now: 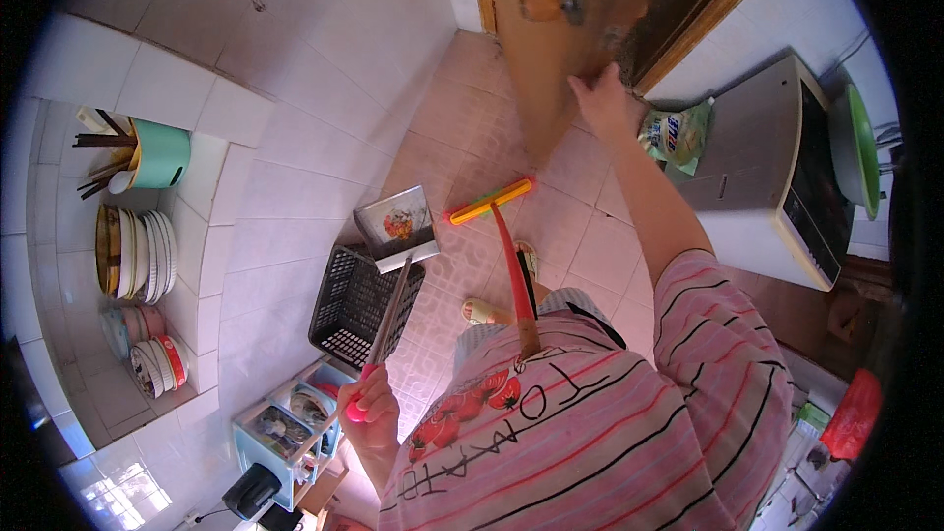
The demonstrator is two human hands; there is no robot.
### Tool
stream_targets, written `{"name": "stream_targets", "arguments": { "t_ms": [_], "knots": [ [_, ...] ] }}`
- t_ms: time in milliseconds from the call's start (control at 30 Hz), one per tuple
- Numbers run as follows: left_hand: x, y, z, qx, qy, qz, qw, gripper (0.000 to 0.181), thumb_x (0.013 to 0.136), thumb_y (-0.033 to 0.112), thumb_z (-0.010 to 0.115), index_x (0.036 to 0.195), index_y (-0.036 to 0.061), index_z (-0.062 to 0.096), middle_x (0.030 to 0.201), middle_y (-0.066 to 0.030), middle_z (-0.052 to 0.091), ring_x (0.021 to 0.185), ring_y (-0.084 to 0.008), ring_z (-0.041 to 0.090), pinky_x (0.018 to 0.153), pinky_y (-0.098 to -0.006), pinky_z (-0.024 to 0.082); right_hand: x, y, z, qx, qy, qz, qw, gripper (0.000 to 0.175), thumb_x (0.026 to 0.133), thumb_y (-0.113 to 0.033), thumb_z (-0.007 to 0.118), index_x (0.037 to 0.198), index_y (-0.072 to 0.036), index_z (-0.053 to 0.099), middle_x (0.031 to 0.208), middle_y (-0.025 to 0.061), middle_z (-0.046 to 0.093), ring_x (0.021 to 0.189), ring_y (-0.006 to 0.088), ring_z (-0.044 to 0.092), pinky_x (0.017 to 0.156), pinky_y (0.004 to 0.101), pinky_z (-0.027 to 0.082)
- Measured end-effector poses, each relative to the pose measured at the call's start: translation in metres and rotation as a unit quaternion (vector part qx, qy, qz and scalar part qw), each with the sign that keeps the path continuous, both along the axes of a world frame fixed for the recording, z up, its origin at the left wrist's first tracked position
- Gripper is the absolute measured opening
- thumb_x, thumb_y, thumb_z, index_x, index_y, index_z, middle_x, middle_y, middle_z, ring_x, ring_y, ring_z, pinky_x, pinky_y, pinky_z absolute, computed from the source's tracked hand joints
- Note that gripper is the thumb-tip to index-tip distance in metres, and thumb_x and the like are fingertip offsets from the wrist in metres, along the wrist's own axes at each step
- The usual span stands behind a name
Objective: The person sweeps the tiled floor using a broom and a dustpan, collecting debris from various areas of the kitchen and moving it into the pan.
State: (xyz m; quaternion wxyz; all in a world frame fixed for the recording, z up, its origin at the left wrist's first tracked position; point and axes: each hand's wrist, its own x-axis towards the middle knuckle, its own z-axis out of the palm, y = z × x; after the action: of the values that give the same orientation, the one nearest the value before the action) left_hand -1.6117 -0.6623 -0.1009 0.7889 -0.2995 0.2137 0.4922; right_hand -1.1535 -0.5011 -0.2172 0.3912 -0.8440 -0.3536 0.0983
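Observation:
My left hand (369, 409) grips the pink handle of a long-handled metal dustpan (398, 228), with a small pile of reddish debris in its pan. The pan is held over a black plastic crate (354, 302). My right hand (606, 99) reaches to the edge of a wooden door (546, 88); its thumb and a finger are spread, and whether it touches the door is unclear. A broom (490, 200) with a yellow head and red handle stands with its head low by the floor, its handle's end against my striped shirt.
A wall recess at left holds stacked plates (158, 258), bowls (158, 365) and a green chopstick holder (161, 153). Right of the door are a green plastic packet (678, 134) and a boxy appliance (752, 169). A light-blue storage unit (276, 442) is at lower left.

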Motion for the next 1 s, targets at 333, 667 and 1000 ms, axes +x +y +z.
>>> {"name": "stream_targets", "arguments": {
  "t_ms": [333, 667, 1000],
  "knots": [
    [-0.017, -0.008, -0.001, 0.005, 0.007, 0.035, 0.999, 0.010, 0.073, -0.003, 0.041, 0.076, -0.0035, 0.031, 0.063, -0.0064, 0.036, 0.046, -0.0108, 0.040, 0.034, -0.0196, 0.032, -0.109, -0.051, -0.051, -0.125, 0.144, 0.273, 0.943, 0.077, 0.072, -0.028, 0.062, 0.130, -0.003, 0.017, 0.126, 0.0191, 0.034, 0.116, 0.0284, 0.035, 0.097, 0.0337, 0.029],
    [-0.018, -0.003, 0.003, 0.032, 0.021, 0.019, 0.999, 0.012, 0.074, -0.002, 0.040, 0.079, -0.0051, 0.030, 0.062, -0.0056, 0.035, 0.044, -0.0105, 0.039, 0.034, -0.0196, 0.033, -0.180, -0.131, -0.128, -0.107, 0.855, -0.083, 0.500, 0.014, 0.076, -0.011, 0.053, 0.070, -0.007, 0.041, 0.057, 0.0035, 0.043, 0.046, 0.0135, 0.044, 0.041, 0.0278, 0.038],
    [-0.020, -0.013, 0.017, 0.050, 0.038, -0.004, 0.998, 0.019, 0.075, 0.000, 0.040, 0.088, -0.0106, 0.030, 0.063, -0.0064, 0.035, 0.044, -0.0108, 0.040, 0.034, -0.0195, 0.032, -0.097, -0.112, -0.158, -0.202, 0.919, -0.055, 0.334, 0.015, 0.080, -0.011, 0.048, 0.068, -0.003, 0.045, 0.052, -0.0016, 0.042, 0.038, 0.0039, 0.039, 0.032, 0.0143, 0.034]
  ]
}}
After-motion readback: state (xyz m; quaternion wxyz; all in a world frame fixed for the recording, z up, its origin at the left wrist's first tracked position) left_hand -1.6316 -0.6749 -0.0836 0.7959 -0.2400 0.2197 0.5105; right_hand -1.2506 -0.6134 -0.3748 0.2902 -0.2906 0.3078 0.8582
